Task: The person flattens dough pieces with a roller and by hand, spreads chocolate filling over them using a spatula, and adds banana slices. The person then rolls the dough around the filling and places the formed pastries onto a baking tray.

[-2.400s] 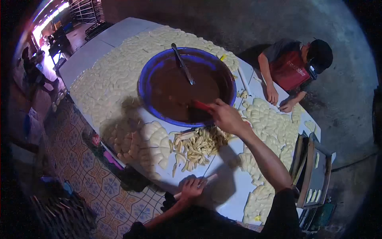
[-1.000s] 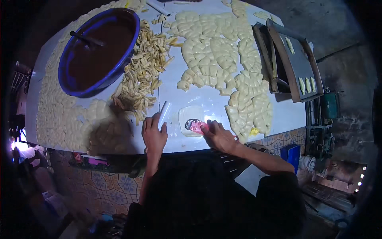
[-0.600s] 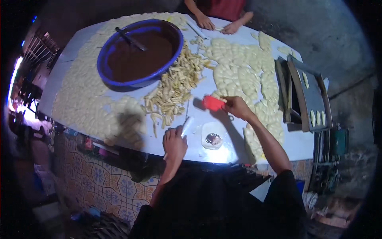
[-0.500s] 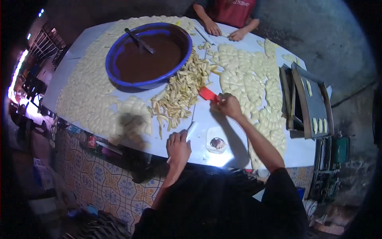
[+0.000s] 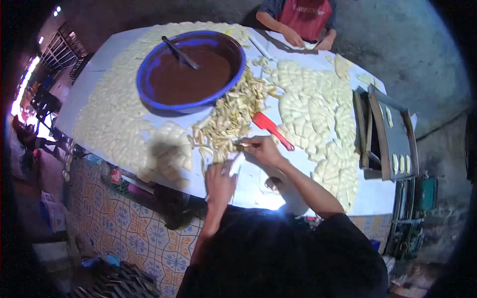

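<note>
My right hand (image 5: 262, 150) is pinched at the near edge of a heap of pale yellow-brown sliced strips (image 5: 229, 115) that look like banana. One strip seems to be between its fingertips. My left hand (image 5: 220, 183) is closed around a white rolling pin (image 5: 237, 164), lying slantwise at the table's near side. Beyond my right hand a red spatula (image 5: 272, 130) rests on the table, touched by neither hand. Behind the heap stands a blue basin (image 5: 141, 82) of brown, chocolate-like filling, with a dark spoon (image 5: 180, 52) in it.
Flattened pale dough pieces cover the table's left (image 5: 107, 114) and right (image 5: 318, 109). At the right edge lean metal trays (image 5: 397, 134) with several shaped pieces. Across the table a person (image 5: 305, 20) works with both hands; another white rolling pin (image 5: 261, 47) lies nearby.
My right hand has let go of the red spatula and moved left and nearer, to the heap's near edge. The left hand stays on the rolling pin. The person across has pulled their hands back.
</note>
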Demonstrator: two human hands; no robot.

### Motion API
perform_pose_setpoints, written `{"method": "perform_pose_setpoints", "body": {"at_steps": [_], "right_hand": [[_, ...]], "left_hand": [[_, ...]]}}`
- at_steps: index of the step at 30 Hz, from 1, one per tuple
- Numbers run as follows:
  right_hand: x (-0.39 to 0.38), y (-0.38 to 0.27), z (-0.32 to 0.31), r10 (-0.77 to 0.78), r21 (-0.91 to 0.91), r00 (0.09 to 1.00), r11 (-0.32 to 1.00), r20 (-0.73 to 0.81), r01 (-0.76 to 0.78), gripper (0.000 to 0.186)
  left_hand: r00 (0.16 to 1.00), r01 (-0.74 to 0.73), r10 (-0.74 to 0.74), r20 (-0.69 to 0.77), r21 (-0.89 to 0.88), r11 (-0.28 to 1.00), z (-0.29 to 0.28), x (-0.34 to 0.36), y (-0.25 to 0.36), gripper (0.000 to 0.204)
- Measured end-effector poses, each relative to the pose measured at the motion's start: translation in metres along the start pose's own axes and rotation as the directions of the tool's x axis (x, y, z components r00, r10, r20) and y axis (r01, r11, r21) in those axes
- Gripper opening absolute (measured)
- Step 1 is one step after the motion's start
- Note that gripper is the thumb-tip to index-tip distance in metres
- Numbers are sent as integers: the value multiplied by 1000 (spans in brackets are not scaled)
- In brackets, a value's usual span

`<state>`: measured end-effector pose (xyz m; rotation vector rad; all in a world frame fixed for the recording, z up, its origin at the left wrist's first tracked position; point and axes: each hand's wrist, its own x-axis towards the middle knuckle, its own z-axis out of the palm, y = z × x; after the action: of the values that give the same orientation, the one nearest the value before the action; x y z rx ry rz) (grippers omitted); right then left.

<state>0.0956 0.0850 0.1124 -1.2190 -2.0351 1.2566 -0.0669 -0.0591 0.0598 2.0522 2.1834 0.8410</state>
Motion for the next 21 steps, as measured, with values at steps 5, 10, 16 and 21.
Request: {"method": "perform_pose_setpoints", "body": {"at_steps": [5,10,16,21], "right_hand": [[-82,55,-45,-190,-90,971,975,147,204,35],[-108,89,-29,-301,-221,954,930,3,294,28],[-120,83,-21,-283,-301,953,923,-111,239,19],[-140,75,-25,-158,-261,987,951,39,163,18]], "left_hand": [[987,-158,161,-13,-286,945,-6,11,43,40],[957,-151,255,141,-508,848,50,20,64,27],[950,-173,265,168,-424,889,68,22,67,9],[921,-244,338,191,-395,886,49,6,74,12]]}}
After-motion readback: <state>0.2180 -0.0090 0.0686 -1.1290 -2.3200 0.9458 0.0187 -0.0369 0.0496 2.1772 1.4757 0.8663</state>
